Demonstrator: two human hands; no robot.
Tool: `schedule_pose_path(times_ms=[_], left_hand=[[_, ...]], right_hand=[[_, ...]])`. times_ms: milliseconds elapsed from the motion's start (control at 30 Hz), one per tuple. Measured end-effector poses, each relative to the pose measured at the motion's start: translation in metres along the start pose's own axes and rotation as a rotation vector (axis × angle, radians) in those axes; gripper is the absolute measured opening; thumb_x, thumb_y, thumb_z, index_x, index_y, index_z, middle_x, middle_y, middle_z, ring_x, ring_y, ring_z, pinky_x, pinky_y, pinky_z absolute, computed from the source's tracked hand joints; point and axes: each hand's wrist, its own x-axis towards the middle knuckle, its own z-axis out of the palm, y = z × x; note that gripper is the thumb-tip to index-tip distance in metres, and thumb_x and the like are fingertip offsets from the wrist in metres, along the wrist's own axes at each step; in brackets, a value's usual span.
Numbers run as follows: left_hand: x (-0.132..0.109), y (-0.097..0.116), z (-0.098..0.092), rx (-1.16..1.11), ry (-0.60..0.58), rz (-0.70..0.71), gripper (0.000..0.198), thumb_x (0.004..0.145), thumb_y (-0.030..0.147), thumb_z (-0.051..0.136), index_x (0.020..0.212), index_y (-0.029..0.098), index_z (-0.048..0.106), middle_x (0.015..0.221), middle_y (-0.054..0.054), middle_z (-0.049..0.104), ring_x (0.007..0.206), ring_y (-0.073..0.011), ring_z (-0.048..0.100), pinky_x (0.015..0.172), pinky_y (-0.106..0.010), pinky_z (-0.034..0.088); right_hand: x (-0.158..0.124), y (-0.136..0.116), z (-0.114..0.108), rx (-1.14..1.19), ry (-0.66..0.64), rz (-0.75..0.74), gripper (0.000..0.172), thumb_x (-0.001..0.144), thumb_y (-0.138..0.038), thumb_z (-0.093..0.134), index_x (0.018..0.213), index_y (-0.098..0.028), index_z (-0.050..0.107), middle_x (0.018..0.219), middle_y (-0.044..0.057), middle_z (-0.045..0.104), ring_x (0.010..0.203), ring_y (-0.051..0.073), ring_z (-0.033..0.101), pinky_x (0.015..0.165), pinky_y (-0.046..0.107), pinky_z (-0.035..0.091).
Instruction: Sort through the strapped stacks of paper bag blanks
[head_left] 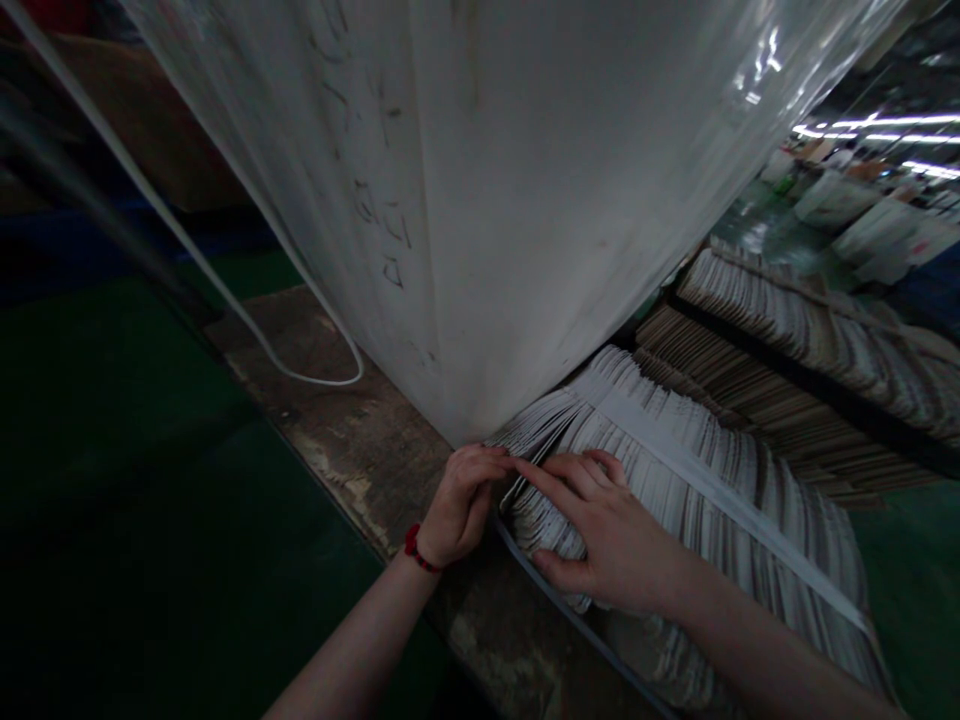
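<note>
A long bundle of thin, whitish-grey flat sheets (675, 480), perhaps cardboard, stands on edge with a pale strap (720, 495) across its top. At its near end several sheets fan apart. My left hand (461, 505), with a red-and-dark bracelet at the wrist, is at that end with fingers curled; what they grip is hidden. My right hand (600, 525) lies over the bundle's top, fingers spread, thumb apart, its index fingertip near my left fingertips. A loose grey strap (577, 615) runs along the bundle's lower side.
A tall white block wrapped in clear film (525, 220), with handwriting, rises just ahead on a worn wooden board (352, 440). A white cord (292, 370) loops at left. More bundled sheets (802, 340) lie at right. The floor (120, 500) is green.
</note>
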Motion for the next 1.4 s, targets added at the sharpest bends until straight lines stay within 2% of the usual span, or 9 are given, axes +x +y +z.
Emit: schedule_pose_path(times_ms=[200,367,500,667,833,1067,1267,1400], left_hand=[[0.001,-0.001,-0.001,0.006,-0.008,0.006,0.028,0.096,0.014,0.039,0.120,0.024,0.050,0.115,-0.008,0.069,0.118,-0.0217,0.058,0.102,-0.050,0.042],[0.002,-0.002,-0.002,0.006,-0.008,0.011,0.025,0.096,0.015,0.040,0.117,0.024,0.051,0.113,-0.008,0.069,0.116,-0.0213,0.059,0.101,-0.048,0.043],[0.001,-0.001,-0.001,-0.002,0.005,-0.019,0.025,0.097,0.016,0.040,0.117,0.025,0.052,0.112,-0.007,0.069,0.116,-0.0210,0.059,0.103,-0.048,0.042],[-0.001,0.005,-0.002,-0.045,-0.020,-0.040,0.030,0.097,0.013,0.038,0.122,0.024,0.052,0.120,-0.008,0.067,0.122,-0.0211,0.056,0.108,-0.049,0.039],[-0.002,0.009,-0.003,-0.046,0.019,-0.066,0.031,0.095,0.011,0.043,0.122,0.024,0.050,0.120,-0.008,0.066,0.123,-0.0207,0.055,0.109,-0.051,0.040],[-0.003,0.005,-0.004,-0.072,0.025,-0.068,0.027,0.095,0.013,0.043,0.119,0.022,0.051,0.118,-0.008,0.067,0.122,-0.0214,0.056,0.108,-0.050,0.041],[-0.003,0.003,-0.004,-0.053,0.010,-0.049,0.032,0.092,0.008,0.046,0.121,0.022,0.050,0.118,-0.009,0.066,0.122,-0.0213,0.055,0.109,-0.048,0.040],[-0.004,0.001,-0.004,-0.042,-0.001,-0.030,0.035,0.091,0.007,0.046,0.123,0.022,0.049,0.119,-0.009,0.066,0.123,-0.0218,0.054,0.108,-0.048,0.040]], right_hand=[[-0.003,0.002,0.001,-0.026,-0.002,-0.019,0.080,0.084,-0.050,0.061,0.153,-0.025,0.028,0.132,0.008,0.052,0.122,0.027,0.046,0.112,0.052,0.021],[-0.004,0.001,0.000,-0.008,0.017,-0.022,0.067,0.083,-0.049,0.063,0.143,-0.024,0.044,0.131,0.009,0.053,0.120,0.028,0.047,0.108,0.049,0.029],[-0.002,0.000,0.001,-0.006,0.053,-0.025,0.060,0.081,-0.046,0.066,0.134,-0.024,0.051,0.128,0.009,0.054,0.125,0.029,0.043,0.109,0.050,0.027],[-0.002,0.000,0.002,-0.002,0.046,-0.039,0.058,0.083,-0.045,0.063,0.134,-0.023,0.049,0.137,0.008,0.050,0.132,0.026,0.040,0.116,0.049,0.018],[-0.002,0.001,0.003,-0.032,0.041,-0.020,0.058,0.082,-0.049,0.062,0.134,-0.025,0.050,0.140,0.007,0.050,0.137,0.026,0.036,0.119,0.051,0.015],[-0.004,0.004,0.002,-0.080,-0.002,-0.064,0.056,0.089,-0.050,0.053,0.138,-0.023,0.048,0.157,0.006,0.036,0.147,0.027,0.023,0.120,0.055,0.007],[-0.008,0.004,0.003,-0.096,-0.007,-0.065,0.055,0.093,-0.052,0.048,0.141,-0.025,0.045,0.156,0.003,0.037,0.147,0.025,0.023,0.121,0.053,0.005],[-0.008,0.005,0.003,-0.077,-0.002,-0.069,0.056,0.092,-0.050,0.051,0.141,-0.025,0.044,0.151,0.004,0.045,0.145,0.025,0.029,0.121,0.053,0.005]])
